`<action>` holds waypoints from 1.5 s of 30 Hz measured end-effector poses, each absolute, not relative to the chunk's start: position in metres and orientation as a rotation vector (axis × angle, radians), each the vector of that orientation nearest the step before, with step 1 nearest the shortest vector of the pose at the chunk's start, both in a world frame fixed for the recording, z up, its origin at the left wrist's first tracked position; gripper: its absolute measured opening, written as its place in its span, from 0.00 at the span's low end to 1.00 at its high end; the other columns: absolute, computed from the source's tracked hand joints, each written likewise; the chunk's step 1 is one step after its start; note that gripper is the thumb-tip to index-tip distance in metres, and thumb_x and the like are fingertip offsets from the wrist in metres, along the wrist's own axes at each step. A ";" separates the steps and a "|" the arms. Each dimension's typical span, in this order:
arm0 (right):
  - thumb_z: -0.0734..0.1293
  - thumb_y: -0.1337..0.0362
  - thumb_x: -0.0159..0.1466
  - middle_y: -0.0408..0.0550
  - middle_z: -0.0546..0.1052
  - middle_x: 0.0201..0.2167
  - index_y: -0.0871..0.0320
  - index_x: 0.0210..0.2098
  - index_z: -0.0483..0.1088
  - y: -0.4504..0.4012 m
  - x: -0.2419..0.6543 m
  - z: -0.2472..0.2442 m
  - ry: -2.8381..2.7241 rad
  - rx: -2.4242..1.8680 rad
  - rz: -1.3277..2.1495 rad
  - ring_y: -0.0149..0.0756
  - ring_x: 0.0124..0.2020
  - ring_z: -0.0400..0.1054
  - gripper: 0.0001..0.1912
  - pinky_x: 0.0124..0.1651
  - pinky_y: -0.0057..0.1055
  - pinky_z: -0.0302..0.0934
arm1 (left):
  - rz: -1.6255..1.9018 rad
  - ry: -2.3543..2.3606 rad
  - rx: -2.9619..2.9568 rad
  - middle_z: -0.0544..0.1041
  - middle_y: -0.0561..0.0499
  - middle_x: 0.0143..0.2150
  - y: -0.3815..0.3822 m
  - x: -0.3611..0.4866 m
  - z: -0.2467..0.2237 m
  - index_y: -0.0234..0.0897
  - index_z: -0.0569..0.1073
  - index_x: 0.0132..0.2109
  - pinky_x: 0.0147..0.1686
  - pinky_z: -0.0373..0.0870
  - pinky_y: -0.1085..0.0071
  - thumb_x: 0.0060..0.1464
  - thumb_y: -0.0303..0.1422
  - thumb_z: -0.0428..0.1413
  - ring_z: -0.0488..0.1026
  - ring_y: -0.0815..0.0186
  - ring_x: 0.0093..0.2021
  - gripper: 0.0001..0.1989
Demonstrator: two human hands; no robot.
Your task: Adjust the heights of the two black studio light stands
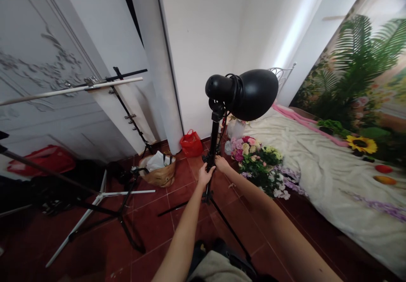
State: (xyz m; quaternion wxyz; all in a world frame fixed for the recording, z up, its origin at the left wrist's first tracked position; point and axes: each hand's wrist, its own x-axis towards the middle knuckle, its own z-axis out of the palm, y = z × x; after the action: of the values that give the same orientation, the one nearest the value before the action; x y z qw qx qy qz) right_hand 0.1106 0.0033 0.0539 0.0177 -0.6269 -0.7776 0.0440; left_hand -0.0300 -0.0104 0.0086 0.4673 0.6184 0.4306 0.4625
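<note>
A black lamp (258,93) with a wide shade and a coiled cable tops an upright black stand (215,140). The shade points to the right. Both of my hands are at the stand's column below the lamp. My left hand (206,174) is wrapped round the column, its thumb towards a knob. Just to the right and slightly higher, my right hand (222,164) grips the column from the far side, its fingers partly hidden. The stand's thin legs spread over the red tiled floor (182,172).
Bouquets (253,155) lie beside a bed (320,167) on the right. A red bag (191,143) and a wicker basket (161,174) stand behind. Tripods with white legs (101,195) and a horizontal white pole (117,83) occupy the left.
</note>
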 end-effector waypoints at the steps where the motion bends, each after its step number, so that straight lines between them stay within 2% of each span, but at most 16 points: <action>1: 0.60 0.69 0.64 0.59 0.71 0.52 0.62 0.50 0.69 0.003 0.112 0.052 -2.424 -1.919 0.142 0.42 0.53 0.64 0.16 0.52 0.35 0.59 | 1.133 1.056 1.519 0.79 0.43 0.41 -0.010 -0.030 0.008 0.33 0.74 0.44 0.45 0.73 0.63 0.48 0.43 0.61 0.77 0.61 0.41 0.20; 8: 0.58 0.72 0.64 0.59 0.72 0.50 0.61 0.51 0.66 -0.007 0.104 0.027 -2.174 -1.885 -0.062 0.44 0.54 0.64 0.16 0.59 0.42 0.54 | 1.135 1.088 1.486 0.79 0.43 0.41 -0.013 -0.032 0.010 0.35 0.75 0.44 0.46 0.73 0.62 0.47 0.42 0.62 0.76 0.59 0.42 0.19; 13: 0.56 0.72 0.65 0.58 0.71 0.51 0.60 0.51 0.64 -0.013 0.097 0.016 -1.972 -2.031 0.024 0.41 0.48 0.69 0.16 0.50 0.34 0.62 | 1.120 1.087 1.508 0.79 0.43 0.42 -0.012 -0.031 0.010 0.35 0.75 0.45 0.46 0.73 0.63 0.49 0.43 0.60 0.76 0.60 0.42 0.19; 17: 0.56 0.70 0.66 0.55 0.71 0.51 0.58 0.55 0.61 -0.015 0.103 0.027 -2.021 -2.053 0.216 0.37 0.45 0.71 0.18 0.43 0.28 0.64 | 1.114 1.074 1.520 0.79 0.43 0.44 -0.011 -0.030 0.009 0.35 0.74 0.46 0.46 0.73 0.63 0.50 0.43 0.59 0.76 0.61 0.43 0.19; 23: 0.61 0.65 0.63 0.59 0.72 0.52 0.59 0.60 0.56 -0.019 0.112 0.056 -2.211 -2.082 0.309 0.43 0.48 0.71 0.26 0.45 0.31 0.65 | 1.095 1.095 1.553 0.79 0.43 0.43 -0.010 -0.031 0.011 0.35 0.74 0.45 0.45 0.73 0.64 0.50 0.44 0.59 0.76 0.61 0.42 0.20; 26: 0.66 0.63 0.60 0.59 0.75 0.48 0.59 0.58 0.59 -0.015 0.113 0.070 -2.288 -2.135 0.349 0.45 0.47 0.73 0.27 0.44 0.32 0.65 | 1.100 1.083 1.565 0.79 0.43 0.41 -0.012 -0.032 0.013 0.34 0.74 0.44 0.44 0.73 0.65 0.50 0.45 0.59 0.76 0.61 0.41 0.20; 29: 0.69 0.65 0.57 0.58 0.78 0.44 0.58 0.53 0.67 -0.009 0.115 0.082 -2.359 -2.128 0.397 0.45 0.44 0.74 0.24 0.43 0.32 0.66 | 1.108 1.067 1.565 0.79 0.44 0.41 -0.014 -0.032 0.016 0.35 0.74 0.44 0.44 0.73 0.65 0.50 0.46 0.59 0.76 0.61 0.40 0.20; 34: 0.67 0.67 0.57 0.57 0.78 0.44 0.59 0.48 0.72 -0.002 0.122 0.097 -2.440 -2.062 0.388 0.44 0.46 0.73 0.18 0.46 0.31 0.65 | 1.117 1.085 1.569 0.79 0.44 0.41 -0.014 -0.031 0.016 0.35 0.75 0.43 0.44 0.73 0.64 0.49 0.46 0.59 0.76 0.61 0.40 0.20; 37: 0.65 0.68 0.59 0.55 0.77 0.46 0.58 0.49 0.72 -0.011 0.128 0.101 -2.434 -2.051 0.366 0.44 0.48 0.72 0.18 0.49 0.32 0.64 | 1.118 1.071 1.574 0.79 0.44 0.41 -0.013 -0.031 0.016 0.35 0.75 0.43 0.43 0.73 0.65 0.49 0.46 0.59 0.76 0.62 0.39 0.20; 40: 0.64 0.68 0.58 0.54 0.72 0.55 0.55 0.58 0.64 -0.036 0.133 0.094 -2.405 -1.942 0.357 0.43 0.53 0.69 0.27 0.50 0.32 0.64 | 1.119 1.045 1.572 0.79 0.44 0.41 -0.013 -0.030 0.015 0.35 0.75 0.44 0.42 0.73 0.66 0.50 0.45 0.58 0.76 0.62 0.39 0.20; 43: 0.63 0.71 0.55 0.56 0.53 0.67 0.57 0.67 0.48 -0.069 0.135 0.078 -2.366 -1.729 0.323 0.42 0.60 0.60 0.41 0.54 0.33 0.62 | 1.143 1.036 1.553 0.79 0.44 0.42 -0.013 -0.028 0.014 0.35 0.74 0.45 0.44 0.73 0.66 0.50 0.45 0.58 0.76 0.63 0.40 0.20; 45: 0.62 0.72 0.54 0.57 0.41 0.70 0.58 0.69 0.39 -0.086 0.133 0.065 -2.326 -1.651 0.273 0.42 0.63 0.56 0.46 0.57 0.35 0.60 | 1.160 1.032 1.540 0.79 0.43 0.43 -0.013 -0.027 0.014 0.35 0.74 0.45 0.45 0.72 0.65 0.50 0.44 0.59 0.76 0.63 0.41 0.20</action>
State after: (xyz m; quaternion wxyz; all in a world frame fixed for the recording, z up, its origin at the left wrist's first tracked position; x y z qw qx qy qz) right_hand 0.1329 -0.0860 0.0652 0.1378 -0.5707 -0.8040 0.0945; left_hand -0.0267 -0.0132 0.0139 0.4597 0.6254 0.4192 0.4710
